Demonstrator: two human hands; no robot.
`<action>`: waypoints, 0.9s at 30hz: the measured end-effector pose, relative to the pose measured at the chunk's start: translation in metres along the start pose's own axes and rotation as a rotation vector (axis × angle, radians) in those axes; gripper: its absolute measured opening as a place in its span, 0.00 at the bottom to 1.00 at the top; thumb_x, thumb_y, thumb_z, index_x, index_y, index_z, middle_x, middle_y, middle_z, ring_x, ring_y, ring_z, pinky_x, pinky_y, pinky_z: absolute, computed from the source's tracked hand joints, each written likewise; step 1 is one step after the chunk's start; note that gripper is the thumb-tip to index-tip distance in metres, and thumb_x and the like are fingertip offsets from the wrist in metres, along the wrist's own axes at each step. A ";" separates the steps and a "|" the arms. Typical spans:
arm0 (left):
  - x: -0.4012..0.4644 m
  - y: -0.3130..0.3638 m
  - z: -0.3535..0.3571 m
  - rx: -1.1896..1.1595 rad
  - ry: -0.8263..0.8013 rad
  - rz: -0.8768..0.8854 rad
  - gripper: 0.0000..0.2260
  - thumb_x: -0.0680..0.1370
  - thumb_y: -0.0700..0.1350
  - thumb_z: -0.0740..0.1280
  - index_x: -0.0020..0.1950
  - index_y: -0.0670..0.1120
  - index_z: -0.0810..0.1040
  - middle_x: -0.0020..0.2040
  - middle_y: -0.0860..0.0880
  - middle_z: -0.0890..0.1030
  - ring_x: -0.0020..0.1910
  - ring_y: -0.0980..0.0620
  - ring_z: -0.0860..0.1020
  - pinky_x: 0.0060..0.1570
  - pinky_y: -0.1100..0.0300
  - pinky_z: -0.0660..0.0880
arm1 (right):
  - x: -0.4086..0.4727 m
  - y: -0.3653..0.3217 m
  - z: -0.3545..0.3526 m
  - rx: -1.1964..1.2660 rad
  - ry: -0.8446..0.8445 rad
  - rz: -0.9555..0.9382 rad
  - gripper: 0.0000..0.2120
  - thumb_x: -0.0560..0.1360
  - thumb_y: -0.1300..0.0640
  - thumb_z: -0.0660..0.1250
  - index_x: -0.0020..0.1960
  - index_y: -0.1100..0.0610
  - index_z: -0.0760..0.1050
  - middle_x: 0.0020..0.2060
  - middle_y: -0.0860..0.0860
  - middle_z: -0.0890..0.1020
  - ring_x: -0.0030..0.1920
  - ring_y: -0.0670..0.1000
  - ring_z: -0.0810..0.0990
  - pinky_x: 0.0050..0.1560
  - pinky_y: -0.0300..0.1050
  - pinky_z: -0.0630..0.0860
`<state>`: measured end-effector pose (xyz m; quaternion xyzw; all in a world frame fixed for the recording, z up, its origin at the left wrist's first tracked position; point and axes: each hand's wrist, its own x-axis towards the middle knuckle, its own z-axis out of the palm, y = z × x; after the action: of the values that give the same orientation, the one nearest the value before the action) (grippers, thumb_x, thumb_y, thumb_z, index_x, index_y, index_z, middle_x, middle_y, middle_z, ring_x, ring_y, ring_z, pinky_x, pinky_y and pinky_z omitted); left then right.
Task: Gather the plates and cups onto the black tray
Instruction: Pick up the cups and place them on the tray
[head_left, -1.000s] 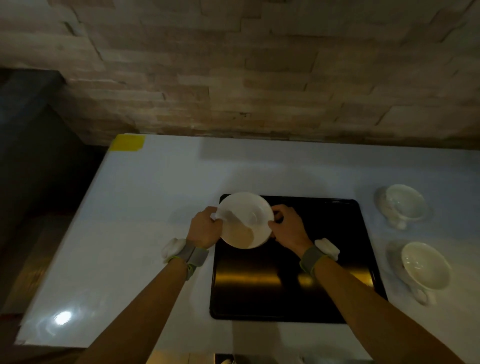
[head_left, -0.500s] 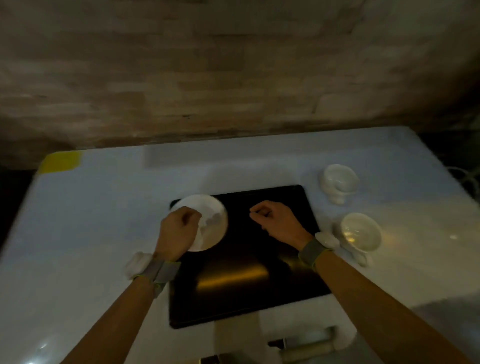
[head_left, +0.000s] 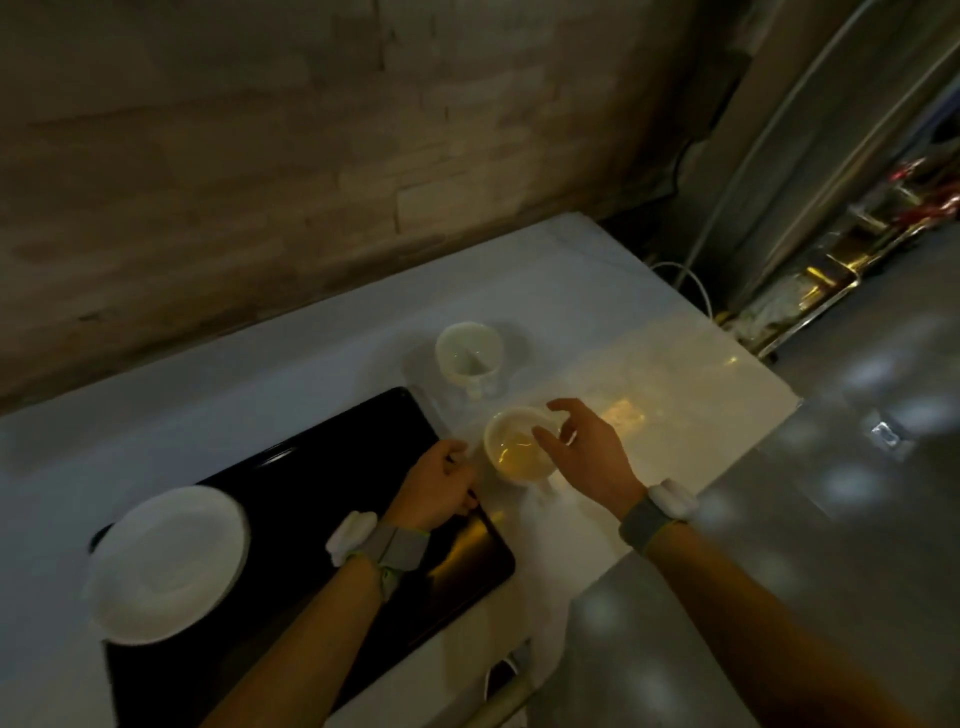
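A black tray (head_left: 322, 483) lies on the white counter. A white plate (head_left: 169, 564) rests on the tray's left end, untouched. Two white cups stand on the counter to the right of the tray: the near cup (head_left: 514, 447) and the far cup (head_left: 470, 356). My right hand (head_left: 582, 452) hovers at the near cup's right rim, fingers spread, not clearly gripping it. My left hand (head_left: 441, 486) is loosely curled over the tray's right edge, just left of the near cup, and holds nothing.
The white counter (head_left: 675, 374) ends close to the right of the cups and drops to a grey floor. A stone wall runs behind it. A white cable (head_left: 685, 283) and metal rails sit past the far right corner.
Both hands have left the plate, which now lies on the tray. They moved right to the near cup, and my view swung right.
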<state>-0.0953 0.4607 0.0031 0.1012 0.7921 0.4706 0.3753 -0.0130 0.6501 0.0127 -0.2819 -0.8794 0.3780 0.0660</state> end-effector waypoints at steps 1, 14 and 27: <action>0.008 0.001 0.008 -0.021 -0.013 -0.015 0.21 0.78 0.51 0.63 0.70 0.50 0.66 0.56 0.42 0.79 0.41 0.45 0.83 0.43 0.50 0.83 | 0.002 0.007 -0.002 -0.011 0.000 0.017 0.23 0.75 0.46 0.68 0.66 0.53 0.70 0.37 0.49 0.77 0.38 0.50 0.77 0.43 0.45 0.73; 0.038 -0.003 0.038 -0.149 -0.051 -0.061 0.24 0.78 0.45 0.62 0.72 0.56 0.63 0.62 0.38 0.79 0.43 0.37 0.84 0.40 0.46 0.83 | 0.011 0.021 0.008 0.014 -0.260 0.197 0.17 0.80 0.57 0.62 0.68 0.57 0.69 0.42 0.55 0.81 0.31 0.44 0.79 0.27 0.34 0.74; -0.034 -0.027 -0.093 -0.257 0.250 -0.092 0.23 0.79 0.47 0.60 0.74 0.56 0.60 0.50 0.40 0.82 0.43 0.41 0.84 0.43 0.45 0.83 | 0.013 -0.104 0.089 0.145 -0.374 -0.062 0.14 0.78 0.58 0.63 0.64 0.56 0.72 0.32 0.52 0.81 0.23 0.42 0.78 0.22 0.35 0.73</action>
<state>-0.1310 0.3667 0.0237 -0.0430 0.7697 0.5592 0.3050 -0.0996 0.5431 0.0216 -0.1741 -0.8552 0.4837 -0.0667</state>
